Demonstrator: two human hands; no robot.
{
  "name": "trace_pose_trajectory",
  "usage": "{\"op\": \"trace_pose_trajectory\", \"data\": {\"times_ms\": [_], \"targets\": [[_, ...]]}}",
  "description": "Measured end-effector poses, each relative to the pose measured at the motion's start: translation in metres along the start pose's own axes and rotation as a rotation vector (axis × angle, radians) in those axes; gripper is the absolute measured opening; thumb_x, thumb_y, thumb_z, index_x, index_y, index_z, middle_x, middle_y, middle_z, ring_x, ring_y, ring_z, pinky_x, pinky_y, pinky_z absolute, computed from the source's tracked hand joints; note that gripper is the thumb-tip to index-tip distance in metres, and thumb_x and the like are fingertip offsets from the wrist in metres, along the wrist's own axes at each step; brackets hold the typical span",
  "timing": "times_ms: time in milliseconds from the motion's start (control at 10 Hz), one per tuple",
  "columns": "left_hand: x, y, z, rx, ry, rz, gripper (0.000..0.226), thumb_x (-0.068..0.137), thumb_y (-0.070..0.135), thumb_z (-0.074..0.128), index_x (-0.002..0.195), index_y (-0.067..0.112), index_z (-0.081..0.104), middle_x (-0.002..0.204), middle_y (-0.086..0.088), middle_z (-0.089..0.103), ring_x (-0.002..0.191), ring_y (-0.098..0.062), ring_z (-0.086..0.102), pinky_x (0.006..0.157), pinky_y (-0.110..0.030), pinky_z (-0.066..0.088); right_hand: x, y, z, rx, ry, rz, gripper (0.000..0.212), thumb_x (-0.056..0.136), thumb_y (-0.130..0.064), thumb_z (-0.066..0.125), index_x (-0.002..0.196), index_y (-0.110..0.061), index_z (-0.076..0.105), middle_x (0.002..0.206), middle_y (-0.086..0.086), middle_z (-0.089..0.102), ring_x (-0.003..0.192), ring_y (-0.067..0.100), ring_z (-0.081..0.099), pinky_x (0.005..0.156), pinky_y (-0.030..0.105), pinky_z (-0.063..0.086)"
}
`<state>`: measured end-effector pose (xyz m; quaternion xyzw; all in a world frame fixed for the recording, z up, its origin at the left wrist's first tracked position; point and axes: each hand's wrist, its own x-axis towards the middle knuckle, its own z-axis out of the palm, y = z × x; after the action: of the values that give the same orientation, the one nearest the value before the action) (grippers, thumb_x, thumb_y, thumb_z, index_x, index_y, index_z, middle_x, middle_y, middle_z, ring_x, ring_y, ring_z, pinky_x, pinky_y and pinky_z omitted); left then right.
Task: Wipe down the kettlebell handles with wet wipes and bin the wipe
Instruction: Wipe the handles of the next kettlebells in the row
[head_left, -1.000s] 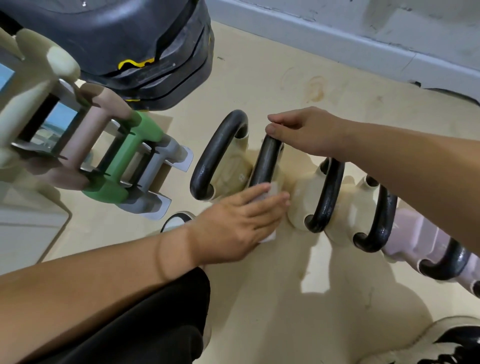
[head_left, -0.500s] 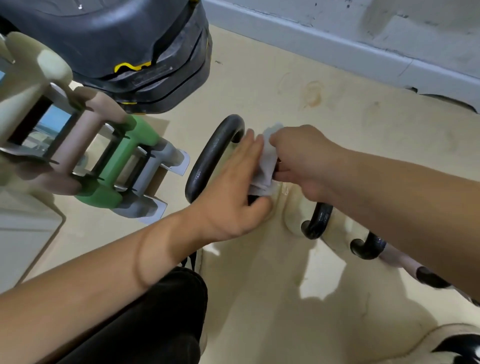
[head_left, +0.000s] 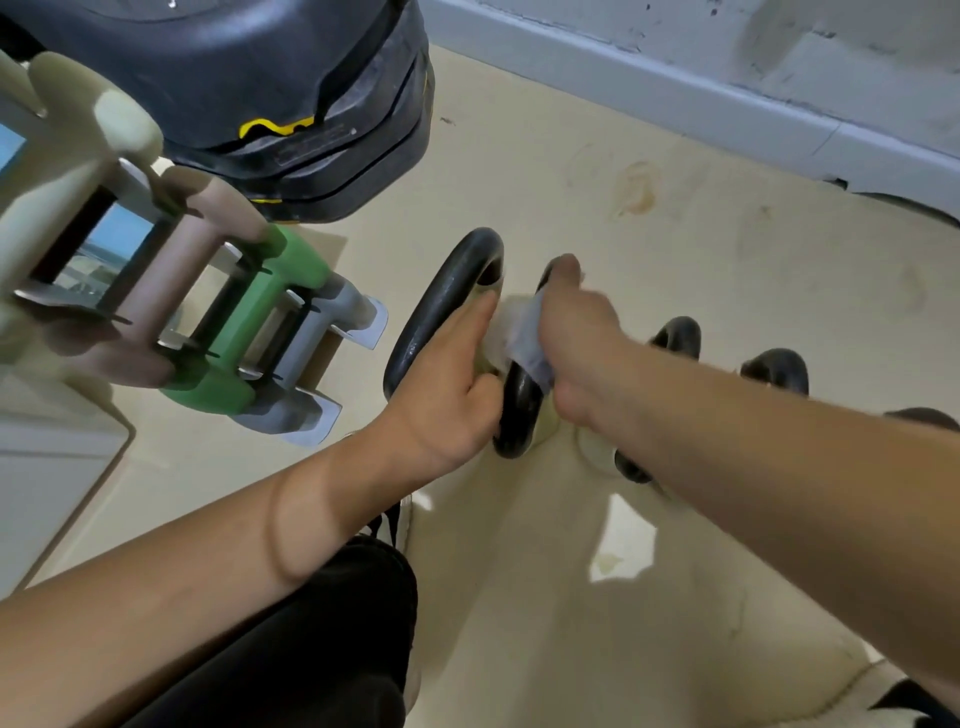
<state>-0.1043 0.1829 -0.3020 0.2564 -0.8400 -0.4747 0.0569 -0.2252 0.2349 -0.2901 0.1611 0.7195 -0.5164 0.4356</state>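
A row of cream kettlebells with black handles stands on the floor. My right hand grips a white wet wipe wrapped round the second handle, near its top. My left hand reaches between the first handle and the second with straight fingers, resting on the kettlebell body. The tips of those fingers touch the wipe's edge. Two more handles show behind my right forearm, which hides their bodies.
A rack of dumbbells, one green, stands at the left. Stacked black weight plates sit at the top left. A grey wall base runs along the far side. My black-trousered knee is below my left arm.
The wipe has passed from under my left hand into my right hand, which now wraps it round the second handle. My left hand has slid in between the first two handles.
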Motion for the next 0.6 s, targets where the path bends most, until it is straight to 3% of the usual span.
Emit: {"op": "trace_pose_trajectory", "data": {"times_ms": [100, 200, 300, 400, 500, 600], "targets": [[-0.004, -0.003, 0.003, -0.124, -0.056, -0.116, 0.048, 0.081, 0.016, 0.043, 0.127, 0.010, 0.052, 0.103, -0.007, 0.064, 0.098, -0.026, 0.064, 0.094, -0.048, 0.054, -0.031, 0.039, -0.005, -0.295, -0.051, -0.150, 0.052, 0.101, -0.061, 0.028, 0.123, -0.021, 0.053, 0.098, -0.001, 0.063, 0.091, 0.022, 0.063, 0.094, 0.039, 0.049], [-0.006, 0.000, 0.007, -0.126, -0.078, -0.195, 0.065, 0.085, 0.028, 0.051, 0.148, 0.016, 0.042, 0.117, 0.004, 0.067, 0.111, -0.014, 0.066, 0.103, -0.032, 0.053, -0.041, 0.050, -0.004, -0.300, -0.085, -0.185, 0.048, 0.103, -0.057, 0.028, 0.128, -0.021, 0.047, 0.102, -0.002, 0.063, 0.101, 0.024, 0.064, 0.099, 0.045, 0.051], [-0.008, -0.004, 0.014, -0.108, -0.070, -0.236, 0.078, 0.079, 0.032, 0.044, 0.154, 0.013, 0.037, 0.125, -0.006, 0.069, 0.119, -0.021, 0.066, 0.105, -0.044, 0.052, -0.034, 0.015, 0.001, -0.388, 0.019, -0.176, 0.029, 0.108, -0.037, 0.030, 0.126, -0.021, 0.046, 0.116, 0.007, 0.061, 0.109, 0.030, 0.061, 0.096, 0.038, 0.047], [-0.007, -0.008, 0.015, -0.120, -0.056, -0.257, 0.081, 0.074, 0.026, 0.039, 0.154, 0.011, 0.037, 0.128, -0.021, 0.065, 0.124, -0.032, 0.062, 0.106, -0.055, 0.049, -0.015, -0.017, 0.002, -0.550, -0.043, -0.205, 0.036, 0.106, -0.010, 0.031, 0.136, 0.002, 0.048, 0.136, 0.027, 0.051, 0.128, 0.044, 0.050, 0.106, 0.047, 0.041], [-0.004, -0.007, 0.015, -0.150, -0.054, -0.295, 0.079, 0.074, 0.018, 0.039, 0.152, 0.010, 0.038, 0.136, -0.016, 0.061, 0.129, -0.027, 0.060, 0.112, -0.051, 0.046, -0.025, -0.041, 0.015, -0.878, -0.037, -0.287, 0.042, 0.101, -0.010, 0.036, 0.138, 0.006, 0.050, 0.147, 0.034, 0.041, 0.139, 0.049, 0.036, 0.115, 0.056, 0.030], [-0.005, -0.005, 0.016, -0.152, -0.056, -0.292, 0.076, 0.074, 0.020, 0.038, 0.150, 0.012, 0.041, 0.136, -0.011, 0.061, 0.127, -0.023, 0.061, 0.111, -0.048, 0.047, -0.015, -0.045, 0.023, -1.050, -0.014, -0.356, 0.046, 0.078, -0.015, 0.042, 0.120, -0.005, 0.058, 0.136, 0.025, 0.049, 0.130, 0.043, 0.042, 0.103, 0.048, 0.039]]}}
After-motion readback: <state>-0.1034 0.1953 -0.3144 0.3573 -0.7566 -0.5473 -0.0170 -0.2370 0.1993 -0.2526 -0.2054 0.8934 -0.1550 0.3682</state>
